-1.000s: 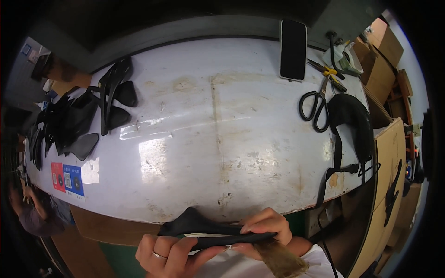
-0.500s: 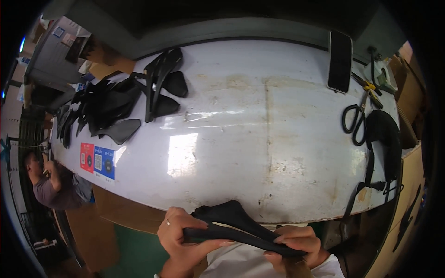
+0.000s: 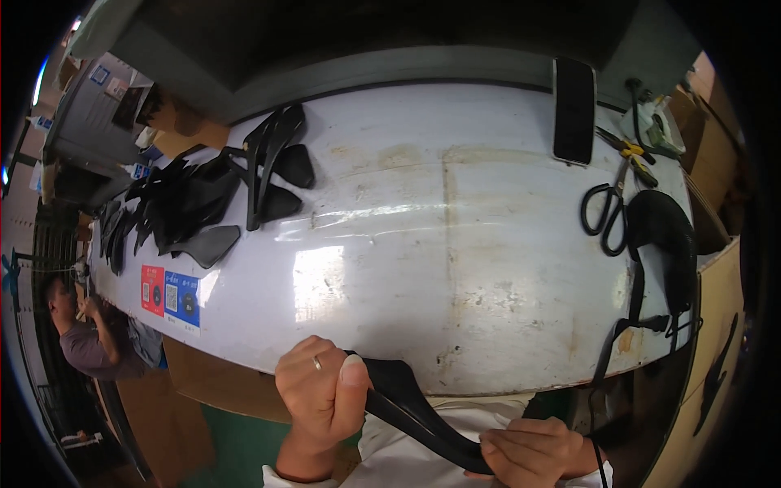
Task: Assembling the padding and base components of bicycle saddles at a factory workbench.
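Observation:
A glossy black curved piece (image 3: 415,415), narrow along its length with a wider flap toward the table, is stretched between my hands in front of my body. My left hand (image 3: 317,398), a ring on one finger, is closed in a fist around its upper left end, thumb pressed on top. Lower down, my right hand (image 3: 529,451) pinches the other end between thumb and fingers. Both gripped ends are partly hidden by my fingers. Just beyond the piece lies the near edge of the white table (image 3: 390,301).
Similar black pieces (image 3: 187,199) are heaped at the table's left. Scissors (image 3: 606,220), yellow-handled pliers (image 3: 630,150), a phone (image 3: 574,110) and a black curved item with straps (image 3: 663,244) lie at the right. Another person (image 3: 102,333) sits at far left.
The black piece has turned from nearly level, with a pale slit showing, to slanting down rightward, slit no longer visible. My left hand has rolled over into a fist; my right hand moved slightly lower.

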{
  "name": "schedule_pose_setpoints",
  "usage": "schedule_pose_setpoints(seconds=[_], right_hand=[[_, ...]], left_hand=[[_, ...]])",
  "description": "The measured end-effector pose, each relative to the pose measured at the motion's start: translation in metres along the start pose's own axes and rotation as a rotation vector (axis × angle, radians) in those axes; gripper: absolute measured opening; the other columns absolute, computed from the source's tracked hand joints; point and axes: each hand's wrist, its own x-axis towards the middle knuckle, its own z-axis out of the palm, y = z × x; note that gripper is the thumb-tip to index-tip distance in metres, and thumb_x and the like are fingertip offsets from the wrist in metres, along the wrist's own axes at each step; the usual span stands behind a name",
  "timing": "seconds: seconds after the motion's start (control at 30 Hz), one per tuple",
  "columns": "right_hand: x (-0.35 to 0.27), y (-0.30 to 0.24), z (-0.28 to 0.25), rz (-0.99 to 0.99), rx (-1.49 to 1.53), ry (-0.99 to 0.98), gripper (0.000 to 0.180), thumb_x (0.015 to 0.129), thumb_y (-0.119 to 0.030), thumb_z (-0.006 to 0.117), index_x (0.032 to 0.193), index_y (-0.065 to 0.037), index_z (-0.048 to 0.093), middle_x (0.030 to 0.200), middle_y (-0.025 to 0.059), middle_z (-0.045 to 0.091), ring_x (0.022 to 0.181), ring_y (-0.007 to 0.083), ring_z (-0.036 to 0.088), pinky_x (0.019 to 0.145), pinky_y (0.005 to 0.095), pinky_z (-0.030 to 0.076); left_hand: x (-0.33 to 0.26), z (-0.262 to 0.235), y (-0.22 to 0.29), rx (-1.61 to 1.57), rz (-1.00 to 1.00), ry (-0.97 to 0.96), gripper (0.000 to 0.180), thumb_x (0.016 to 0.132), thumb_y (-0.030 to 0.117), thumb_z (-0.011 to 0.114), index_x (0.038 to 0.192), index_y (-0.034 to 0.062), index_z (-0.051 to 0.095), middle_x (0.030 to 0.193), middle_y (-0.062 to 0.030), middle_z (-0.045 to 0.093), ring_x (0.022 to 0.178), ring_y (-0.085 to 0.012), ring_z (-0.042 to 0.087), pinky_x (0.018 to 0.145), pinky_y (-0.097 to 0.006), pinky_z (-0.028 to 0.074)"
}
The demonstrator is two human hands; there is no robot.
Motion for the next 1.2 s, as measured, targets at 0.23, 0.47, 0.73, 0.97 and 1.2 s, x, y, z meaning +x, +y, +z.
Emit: schedule_pose_setpoints(seconds=[0.23,0.47,0.73,0.97,1.2], right_hand=[[-0.040,0.001,0.004,0.772,0.208,0.045,0.031,0.075,-0.021,0.093,0.083,0.000,0.073,0.067,0.0098,0.071,0.058,0.0204,0.070,0.055,0.0296,0.054],[-0.076,-0.002,0.021,1.302,0.699,-0.194,0.019,0.084,-0.015,0.085,0.083,0.002,0.074,0.069,0.0071,0.072,0.063,0.0137,0.071,0.059,0.0289,0.055],[-0.010,0.026,-0.010,0.310,0.505,0.061,0.020,0.090,-0.020,0.080,0.097,-0.003,0.072,0.078,0.0157,0.070,0.065,0.0272,0.072,0.060,0.0371,0.060],[0.039,0.028,0.029,-0.295,0.525,0.305,0.031,0.092,-0.026,0.081,0.080,-0.001,0.065,0.072,0.0102,0.063,0.063,0.0253,0.063,0.064,0.0409,0.058],[0.051,0.044,0.038,-0.307,0.531,0.265,0.023,0.094,-0.011,0.074,0.076,0.000,0.063,0.069,0.0122,0.059,0.057,0.0253,0.059,0.053,0.0386,0.051]], left_hand=[[0.027,0.027,-0.037,-0.146,0.003,0.116,0.035,0.094,0.029,0.067,0.110,-0.0020,0.067,0.098,-0.0154,0.067,0.091,-0.0309,0.065,0.082,-0.035,0.049],[-0.008,0.050,-0.032,-0.813,-0.674,-0.528,0.031,0.099,0.012,0.068,0.126,0.0001,0.061,0.106,-0.0054,0.067,0.098,-0.0094,0.060,0.084,-0.025,0.049],[-0.019,0.066,0.012,-0.690,-0.542,-0.562,0.024,0.096,0.007,0.067,0.118,-0.0029,0.067,0.090,-0.0058,0.073,0.079,-0.0089,0.065,0.074,-0.024,0.054],[-0.030,0.068,0.028,-0.469,-0.450,-0.835,0.026,0.096,0.009,0.069,0.119,0.0024,0.059,0.082,-0.0173,0.069,0.069,-0.0325,0.071,0.063,-0.036,0.054],[-0.036,0.069,0.009,-0.495,-0.386,-0.980,0.040,0.089,0.001,0.063,0.127,0.0042,0.052,0.086,-0.0210,0.068,0.076,-0.0411,0.072,0.065,-0.043,0.057]])
